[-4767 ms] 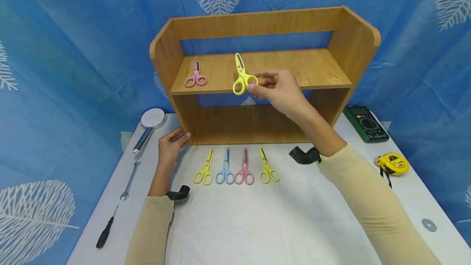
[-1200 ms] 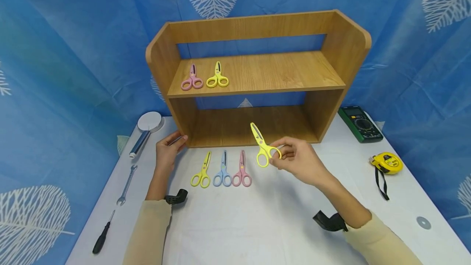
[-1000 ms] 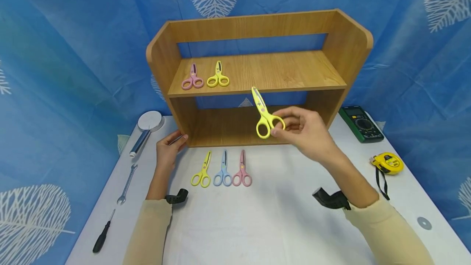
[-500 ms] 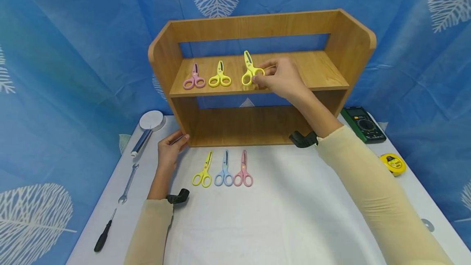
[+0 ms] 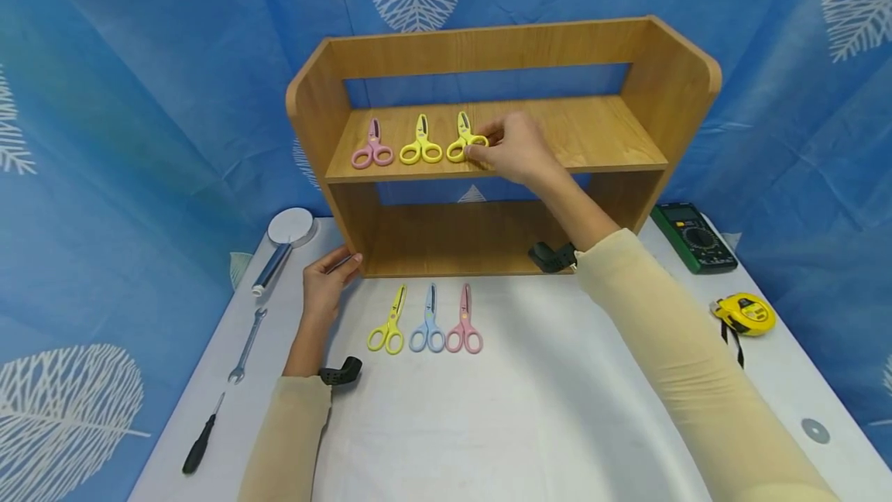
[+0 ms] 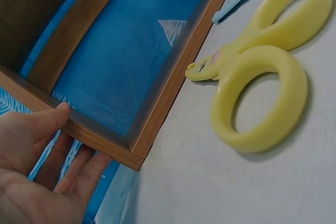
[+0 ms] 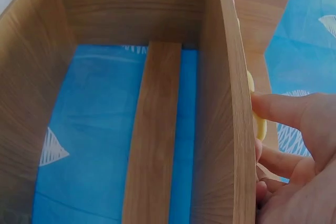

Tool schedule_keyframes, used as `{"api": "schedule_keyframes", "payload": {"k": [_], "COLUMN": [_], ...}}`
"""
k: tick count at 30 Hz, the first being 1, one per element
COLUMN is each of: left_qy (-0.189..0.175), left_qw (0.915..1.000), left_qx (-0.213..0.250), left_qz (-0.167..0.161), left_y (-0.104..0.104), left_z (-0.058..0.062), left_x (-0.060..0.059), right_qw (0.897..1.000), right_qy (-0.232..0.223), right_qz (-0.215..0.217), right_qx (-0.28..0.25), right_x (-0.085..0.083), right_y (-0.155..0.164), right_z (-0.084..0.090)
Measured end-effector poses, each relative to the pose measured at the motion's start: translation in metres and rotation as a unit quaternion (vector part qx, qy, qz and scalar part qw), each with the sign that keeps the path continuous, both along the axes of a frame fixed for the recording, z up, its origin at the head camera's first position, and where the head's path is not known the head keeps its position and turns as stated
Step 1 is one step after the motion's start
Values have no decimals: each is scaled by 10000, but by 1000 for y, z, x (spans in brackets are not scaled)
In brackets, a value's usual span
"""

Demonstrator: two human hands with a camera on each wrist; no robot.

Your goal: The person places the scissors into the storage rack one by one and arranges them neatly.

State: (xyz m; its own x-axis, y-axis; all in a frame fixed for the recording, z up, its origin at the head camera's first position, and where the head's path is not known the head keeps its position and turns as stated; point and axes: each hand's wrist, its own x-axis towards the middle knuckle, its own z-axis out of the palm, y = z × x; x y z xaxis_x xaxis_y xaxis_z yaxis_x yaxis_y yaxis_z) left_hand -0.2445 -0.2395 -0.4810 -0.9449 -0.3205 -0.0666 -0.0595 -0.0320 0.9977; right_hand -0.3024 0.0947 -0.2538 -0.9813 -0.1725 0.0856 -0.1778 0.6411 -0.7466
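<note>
On the upper board of a wooden shelf (image 5: pixel 488 262), my right hand (image 5: pixel 519 149) pinches yellow scissors (image 5: pixel 458 147) by the right handle loop. The blades point to the back, and in the right wrist view the thumb touches the yellow loop (image 7: pixel 261 127) just behind the board's edge. To their left lie another pair of yellow scissors (image 5: pixel 421 147) and pink scissors (image 5: pixel 373 152). My left hand (image 5: pixel 324 285) holds the shelf's lower left side; in the left wrist view the thumb (image 6: pixel 52 116) rests on the panel's edge, other fingers outside.
In front of the shelf lie yellow (image 5: pixel 387 331), blue (image 5: pixel 428 331) and pink scissors (image 5: pixel 464 331). At left are a white round-headed tool (image 5: pixel 291 225), a wrench (image 5: pixel 247 345) and a screwdriver (image 5: pixel 202 440). A multimeter (image 5: pixel 693 237), tape measure (image 5: pixel 746 314) and grey washer (image 5: pixel 814 431) lie at right.
My right hand has lifted the yellow scissors from the table row up to the upper board, then lowered them beside the other yellow pair. An earlier yellow pair was set down there. Left hand stays put.
</note>
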Motion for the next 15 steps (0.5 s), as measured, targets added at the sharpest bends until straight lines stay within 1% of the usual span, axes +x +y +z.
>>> {"api": "schedule_keyframes", "payload": {"k": [3,8,13,15], "left_qy": [-12,-47,-47,-60], "left_qw": [10000,9999,9997,9997], "left_qx": [-19,-164,-226,-251], "left_qz": [-4,10,-13,-15], "left_y": [0,0,0,0], "left_z": [1,1,0,0], "left_x": [1,1,1,1], "right_qw": [9999,9996,9999,9996], "right_qy": [49,176,154,241], "right_qz": [6,-1,35,94], "right_qx": [163,241,67,-71], "right_x": [1,2,5,8], "right_y": [-2,-4,2,7], "right_z": [-2,-4,-5,-6]}}
